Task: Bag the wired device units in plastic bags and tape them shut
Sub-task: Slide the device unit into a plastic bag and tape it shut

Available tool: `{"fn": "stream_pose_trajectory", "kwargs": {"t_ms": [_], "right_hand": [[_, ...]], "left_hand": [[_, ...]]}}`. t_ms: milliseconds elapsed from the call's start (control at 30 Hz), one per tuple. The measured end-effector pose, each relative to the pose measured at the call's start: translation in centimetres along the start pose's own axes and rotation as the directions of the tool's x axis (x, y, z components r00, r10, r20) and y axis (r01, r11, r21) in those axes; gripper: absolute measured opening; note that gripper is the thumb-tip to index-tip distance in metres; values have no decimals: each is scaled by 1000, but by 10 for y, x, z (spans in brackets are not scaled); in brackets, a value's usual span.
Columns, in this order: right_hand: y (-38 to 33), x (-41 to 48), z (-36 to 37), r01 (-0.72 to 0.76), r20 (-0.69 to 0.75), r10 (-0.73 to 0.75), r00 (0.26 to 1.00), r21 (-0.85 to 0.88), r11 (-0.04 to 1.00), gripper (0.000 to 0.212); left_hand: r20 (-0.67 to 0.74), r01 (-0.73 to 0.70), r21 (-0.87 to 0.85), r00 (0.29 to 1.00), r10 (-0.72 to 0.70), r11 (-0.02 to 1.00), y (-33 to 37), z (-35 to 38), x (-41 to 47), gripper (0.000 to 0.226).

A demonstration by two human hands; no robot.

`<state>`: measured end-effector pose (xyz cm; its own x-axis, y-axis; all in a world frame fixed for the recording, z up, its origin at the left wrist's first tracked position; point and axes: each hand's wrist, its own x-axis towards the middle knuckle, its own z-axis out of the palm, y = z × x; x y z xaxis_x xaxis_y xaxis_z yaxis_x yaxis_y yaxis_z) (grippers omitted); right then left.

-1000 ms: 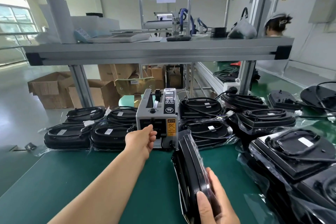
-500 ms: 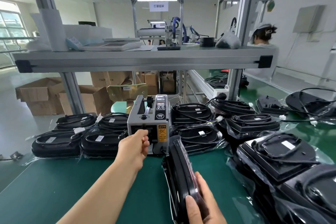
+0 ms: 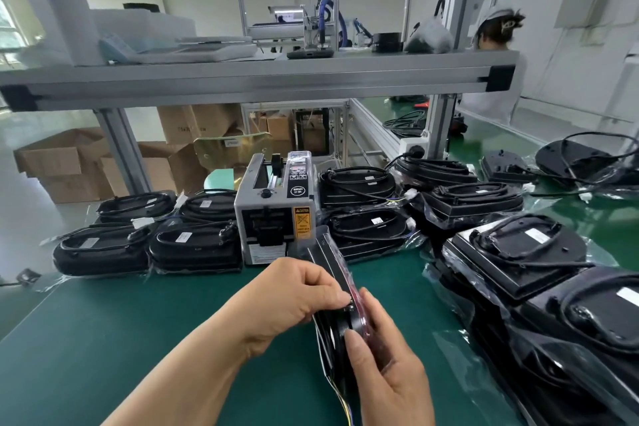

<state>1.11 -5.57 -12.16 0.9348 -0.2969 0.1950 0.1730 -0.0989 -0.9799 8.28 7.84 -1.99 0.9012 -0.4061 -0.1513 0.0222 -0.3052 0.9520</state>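
A black wired device unit in a clear plastic bag [image 3: 332,270] stands on its edge on the green table mat [image 3: 138,339], just in front of the grey tape dispenser [image 3: 273,211]. My right hand [image 3: 387,367] grips the near end of the unit, thumb on its upper edge. My left hand [image 3: 297,297] has curled fingers and pinches at the bag's top edge, where a small piece of clear tape is barely visible. Coloured wires hang out at the unit's near bottom.
Bagged units lie in rows left of the dispenser [image 3: 103,249] and behind it [image 3: 359,183]; more are stacked at the right [image 3: 518,252]. An aluminium shelf frame [image 3: 262,79] spans overhead. Cardboard boxes [image 3: 69,162] sit on the floor beyond. A person [image 3: 498,55] works at the far right.
My left hand left the dispenser's mouth and came back to the bagged unit, now pinching at its top edge. My right hand kept holding the unit upright.
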Motion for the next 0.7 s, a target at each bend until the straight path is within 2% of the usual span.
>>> {"fn": "stream_pose_trajectory", "kwargs": {"t_ms": [233, 500, 700], "right_hand": [[-3, -1, -2, 4, 8, -4, 1000, -30, 1000, 54], [-5, -2, 0, -3, 15, 4, 1000, -55, 998, 55], [-5, -2, 0, -12, 12, 13, 1000, -60, 998, 55]], "left_hand": [[-7, -7, 63, 1000, 8, 998, 1, 0, 9, 20], [-89, -10, 19, 996, 11, 1000, -8, 6, 9, 16], [-145, -30, 48, 989, 36, 998, -13, 9, 9, 17]]}}
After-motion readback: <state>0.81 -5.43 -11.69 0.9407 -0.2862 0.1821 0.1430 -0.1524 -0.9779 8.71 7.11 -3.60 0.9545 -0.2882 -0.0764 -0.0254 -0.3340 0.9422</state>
